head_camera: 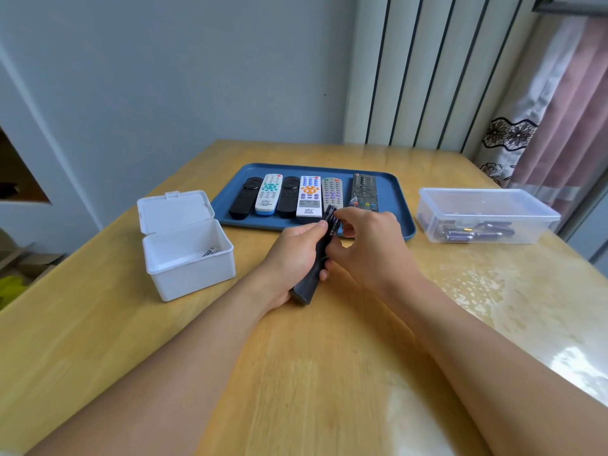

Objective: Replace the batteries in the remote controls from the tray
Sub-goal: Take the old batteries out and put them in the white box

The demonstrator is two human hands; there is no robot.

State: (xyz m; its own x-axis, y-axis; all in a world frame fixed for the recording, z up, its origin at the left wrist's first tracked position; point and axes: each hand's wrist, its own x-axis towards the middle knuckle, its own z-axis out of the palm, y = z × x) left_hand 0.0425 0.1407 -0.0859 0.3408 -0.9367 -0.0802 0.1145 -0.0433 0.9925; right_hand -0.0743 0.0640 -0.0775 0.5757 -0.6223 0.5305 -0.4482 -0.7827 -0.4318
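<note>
Gripping tightly, the left hand (292, 258) is wrapped round a black remote (316, 258), while a battery (333, 225) at its top end is pinched by the right hand (365, 245).

Seven remotes show: six on the tray (403, 205), one (312, 271) held. There are two boxes, white (187, 258) and clear (487, 213).

Two bare forearms enter from the bottom edge, each uncovered from the elbow end to the wrist; no sleeve edge shows. The left hand (292, 258) and right hand (368, 245) are ungloved. No ring shows on the visible fingers (320, 227), and no watch, strap or bracelet shows behind them at either wrist. The visible fingernails look short and unpainted.
</note>
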